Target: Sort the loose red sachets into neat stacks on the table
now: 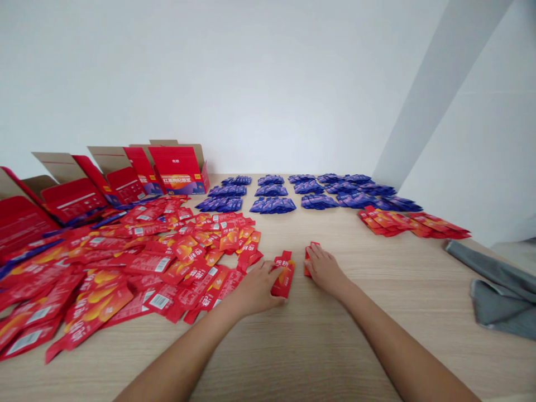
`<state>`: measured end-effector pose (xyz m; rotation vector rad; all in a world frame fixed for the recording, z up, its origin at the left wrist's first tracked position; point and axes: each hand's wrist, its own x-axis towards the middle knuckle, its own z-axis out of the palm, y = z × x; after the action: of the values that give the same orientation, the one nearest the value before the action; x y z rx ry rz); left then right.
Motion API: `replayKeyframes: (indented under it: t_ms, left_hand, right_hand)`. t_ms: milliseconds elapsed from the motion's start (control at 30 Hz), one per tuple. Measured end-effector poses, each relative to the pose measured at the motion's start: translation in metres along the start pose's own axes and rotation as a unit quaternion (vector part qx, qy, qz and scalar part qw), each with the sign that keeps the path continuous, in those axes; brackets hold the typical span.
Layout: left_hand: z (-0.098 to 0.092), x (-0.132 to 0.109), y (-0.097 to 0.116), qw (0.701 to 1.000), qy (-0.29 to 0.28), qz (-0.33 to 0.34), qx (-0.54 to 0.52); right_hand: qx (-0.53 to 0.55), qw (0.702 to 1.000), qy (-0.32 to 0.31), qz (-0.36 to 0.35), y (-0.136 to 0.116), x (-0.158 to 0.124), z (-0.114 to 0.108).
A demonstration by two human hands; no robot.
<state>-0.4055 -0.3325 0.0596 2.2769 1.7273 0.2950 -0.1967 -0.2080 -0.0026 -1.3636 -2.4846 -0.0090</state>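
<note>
Holding a red sachet just below frame centre with thumb and fingers of the left hand, and covering a second sachet right of it with the right hand, too hidden underneath to judge for grip, perhaps to steady both.
</note>
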Motion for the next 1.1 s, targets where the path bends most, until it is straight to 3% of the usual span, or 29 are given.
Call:
replayKeyframes:
  t_ms: [100, 200, 300, 367, 467, 567, 633, 767, 933, 1100]
  left_hand:
    - [-0.005, -0.001, -0.003, 0.999, -0.038, 0.012, -0.004]
    - [-0.003, 0.001, -0.005, 0.999, -0.035, 0.002, -0.027]
    - [0.004, 0.005, -0.005, 0.998, 0.006, -0.016, -0.067]
    - [0.008, 0.009, -0.005, 0.995, 0.03, -0.005, -0.099]
    - [0.008, 0.013, -0.01, 0.991, 0.085, -0.001, -0.105]
    - [0.002, 0.014, -0.023, 0.983, 0.169, -0.063, -0.026]
    - [-0.002, 0.014, -0.034, 0.972, 0.196, -0.124, 0.044]
    - [-0.004, 0.013, -0.05, 0.964, 0.156, -0.171, 0.127]
    - [0.003, 0.015, -0.052, 0.979, 0.122, -0.124, 0.111]
    - [0.008, 0.014, -0.044, 0.992, 0.107, -0.037, 0.048]
  right_hand:
    - [-0.02, 0.999, -0.036, -0.015, -0.007, 0.001, -0.001]
    - [-0.033, 0.997, -0.061, -0.019, -0.01, 0.002, -0.008]
    - [-0.023, 0.998, -0.065, 0.004, -0.014, 0.001, -0.016]
    - [-0.005, 0.999, -0.035, 0.004, -0.02, -0.001, -0.022]
    - [0.034, 0.997, -0.004, -0.069, -0.034, -0.006, -0.033]
    - [0.066, 0.981, -0.068, -0.169, -0.048, -0.012, -0.04]
    - [0.07, 0.969, -0.131, -0.196, -0.053, -0.014, -0.041]
    - [0.067, 0.97, -0.173, -0.154, -0.05, -0.011, -0.04]
    - [0.066, 0.984, -0.142, -0.086, -0.029, -0.006, -0.036]
    - [0.066, 0.995, -0.059, -0.054, -0.015, -0.003, -0.027]
